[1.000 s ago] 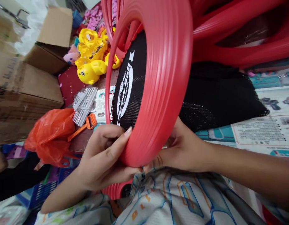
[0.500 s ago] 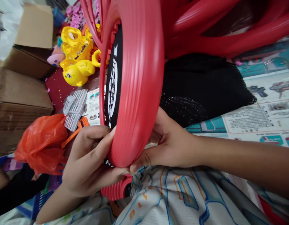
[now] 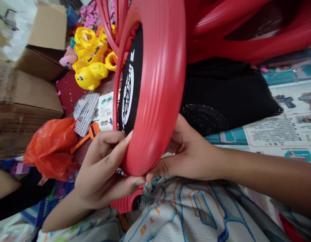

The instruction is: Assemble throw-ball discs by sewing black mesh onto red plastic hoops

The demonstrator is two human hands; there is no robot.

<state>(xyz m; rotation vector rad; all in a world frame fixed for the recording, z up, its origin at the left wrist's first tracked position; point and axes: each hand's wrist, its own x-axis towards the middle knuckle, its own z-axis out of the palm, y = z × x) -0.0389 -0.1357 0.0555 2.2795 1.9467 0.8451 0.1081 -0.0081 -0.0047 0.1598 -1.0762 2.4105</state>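
The left hand (image 3: 100, 171) was angled up from the lower left, wrist low and fingers bent. Its grip pinched the bottom end of a red ring (image 3: 160, 87): one fingertip lay against the ring's left edge, while a lower digit pointed right, beneath that end. The right hand (image 3: 193, 156) came in on a nearly level, bare forearm, its thumb pointing left, near the left hand's lower digit. Its grip closed on the ring's lower right side, though most fingers were hidden behind it. The ring stood on edge before the person, over a patterned cloth (image 3: 180, 208), its top cut off by the upper edge of view. Black mesh (image 3: 137, 50) showed inside it, the white lettering partly covered by the rim. The ring also hid part of a black cloth (image 3: 228, 94). A red ribbed piece (image 3: 122, 204) below the left hand was mostly covered and hard to make out
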